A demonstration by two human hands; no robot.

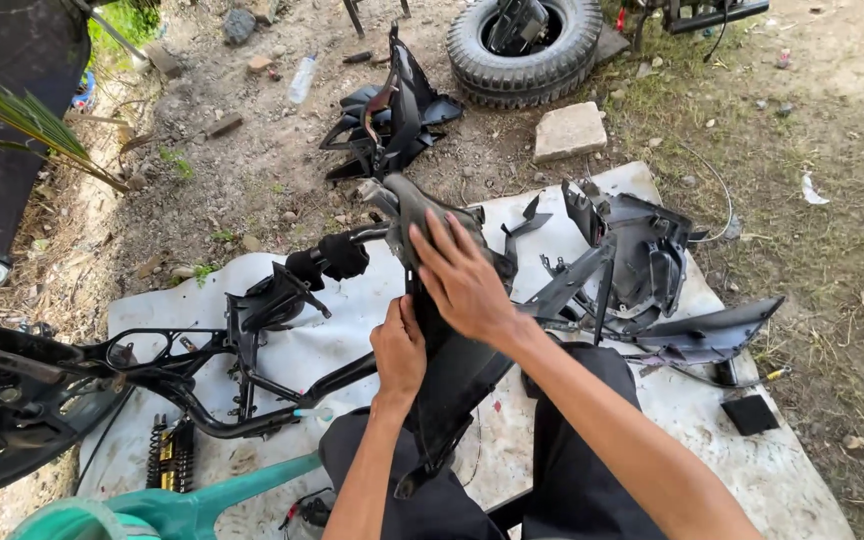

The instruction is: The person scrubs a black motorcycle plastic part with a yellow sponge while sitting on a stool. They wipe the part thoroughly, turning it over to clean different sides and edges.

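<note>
- Dark-trousered knees at the near edge, with a black plastic scooter panel (pixel 447 370) propped upright between them on a white ground sheet (pixel 372 310).
- Left hand (pixel 399 350): fingers clenched round the panel's left edge, knuckles toward the viewer.
- Right hand (pixel 464 280): fingers spread flat, pressing on the panel's upper part, just below the grey handlebar cover (pixel 417 205).
- Black tubular scooter frame (pixel 222 370): lying on the sheet, left of the hands.
- Loose black fairing pieces (pixel 637 265): right, on the sheet.
- Teal plastic part (pixel 182 505): near left.
- Tyre (pixel 524 45) and flat stone block (pixel 570 130): far, on bare dirt.
</note>
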